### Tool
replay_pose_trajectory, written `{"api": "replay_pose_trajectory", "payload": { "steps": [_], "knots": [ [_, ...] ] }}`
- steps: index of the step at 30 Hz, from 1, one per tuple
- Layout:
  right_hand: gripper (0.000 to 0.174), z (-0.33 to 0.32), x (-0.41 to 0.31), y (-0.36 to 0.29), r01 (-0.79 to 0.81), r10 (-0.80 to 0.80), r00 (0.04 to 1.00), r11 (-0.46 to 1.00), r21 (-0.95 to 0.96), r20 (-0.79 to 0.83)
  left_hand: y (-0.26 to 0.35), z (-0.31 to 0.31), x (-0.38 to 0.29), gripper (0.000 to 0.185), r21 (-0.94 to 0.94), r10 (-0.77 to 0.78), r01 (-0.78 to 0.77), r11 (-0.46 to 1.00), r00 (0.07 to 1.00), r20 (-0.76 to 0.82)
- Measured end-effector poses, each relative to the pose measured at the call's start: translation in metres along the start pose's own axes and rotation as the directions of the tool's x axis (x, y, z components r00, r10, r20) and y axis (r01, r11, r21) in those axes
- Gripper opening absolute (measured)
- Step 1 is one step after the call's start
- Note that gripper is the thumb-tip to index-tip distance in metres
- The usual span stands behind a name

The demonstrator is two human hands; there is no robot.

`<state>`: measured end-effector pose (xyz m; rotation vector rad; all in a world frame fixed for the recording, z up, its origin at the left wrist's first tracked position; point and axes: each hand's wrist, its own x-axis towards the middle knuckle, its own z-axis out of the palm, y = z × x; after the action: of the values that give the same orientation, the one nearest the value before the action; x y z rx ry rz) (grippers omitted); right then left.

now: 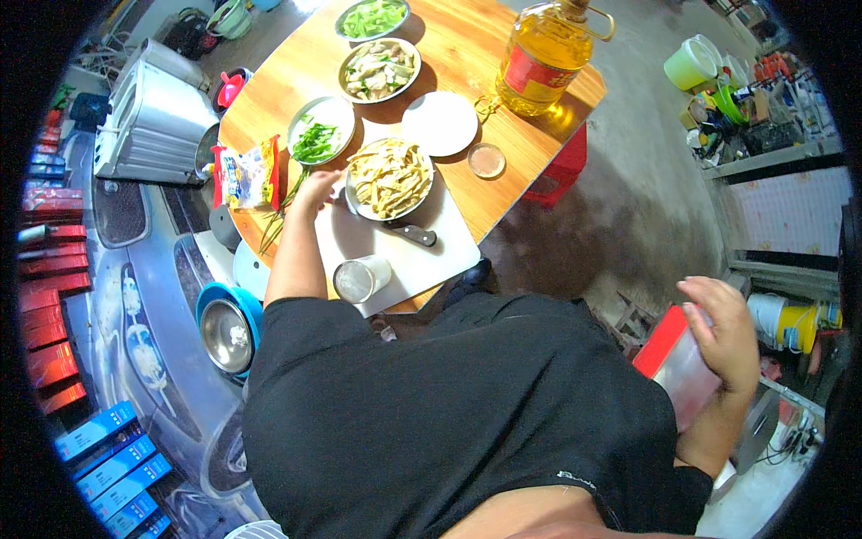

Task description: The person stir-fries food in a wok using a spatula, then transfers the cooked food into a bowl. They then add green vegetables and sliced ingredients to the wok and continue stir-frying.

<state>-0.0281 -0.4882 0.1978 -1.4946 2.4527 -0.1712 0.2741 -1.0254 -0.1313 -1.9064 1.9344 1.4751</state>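
Note:
My left hand point(319, 191) is beside a bowl of sliced yellowish food strips point(390, 178), its fingers near the rim; whether they touch it I cannot tell. That bowl stands on a white cutting board point(431, 263), with a black-handled knife point(414, 234) partly under or behind it and a clear glass point(362, 279) at the near edge. Green stalks point(276, 226) lie under my left wrist. Away to the right, my right hand point(724, 333) is off the table beside a red and translucent item point(680, 364); its grip is unclear.
On the wooden table point(451, 34) are a plate of chopped greens point(322, 130), two more filled bowls, an empty white plate point(440, 123), a round lid point(486, 160), a large oil bottle point(542, 64) and a plastic food bag point(249, 175). A red stool point(562, 168) stands beyond the right edge.

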Motion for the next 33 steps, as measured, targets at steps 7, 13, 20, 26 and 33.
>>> {"api": "replay_pose_trajectory", "payload": {
  "steps": [7, 13, 20, 26, 33],
  "knots": [
    [0.024, 0.083, -0.015, -0.005, 0.035, 0.013, 0.994, 0.905, 0.424, -0.111, 0.015, 0.024, -0.028, 0.056, -0.066, -0.032, 0.049, 0.997, 0.972, 0.234],
    [0.024, 0.108, -0.045, 0.002, -0.107, 0.145, 0.989, 0.855, 0.507, -0.036, 0.008, 0.03, -0.014, 0.058, -0.26, 0.002, 0.078, 0.962, 0.955, 0.296],
    [0.026, 0.114, -0.052, 0.01, -0.133, 0.211, 0.975, 0.817, 0.561, -0.075, 0.018, 0.017, -0.022, 0.048, -0.3, 0.085, 0.016, 0.954, 0.944, 0.318],
    [0.027, 0.119, -0.066, 0.014, -0.147, 0.216, 0.974, 0.839, 0.524, -0.074, 0.058, 0.02, -0.067, 0.051, -0.407, 0.287, -0.092, 0.909, 0.845, 0.451],
    [0.028, 0.156, -0.125, 0.02, -0.171, 0.275, 0.957, 0.797, 0.58, -0.095, 0.129, 0.081, -0.115, 0.045, -0.446, 0.542, -0.334, 0.831, 0.668, 0.509]
  ]
}}
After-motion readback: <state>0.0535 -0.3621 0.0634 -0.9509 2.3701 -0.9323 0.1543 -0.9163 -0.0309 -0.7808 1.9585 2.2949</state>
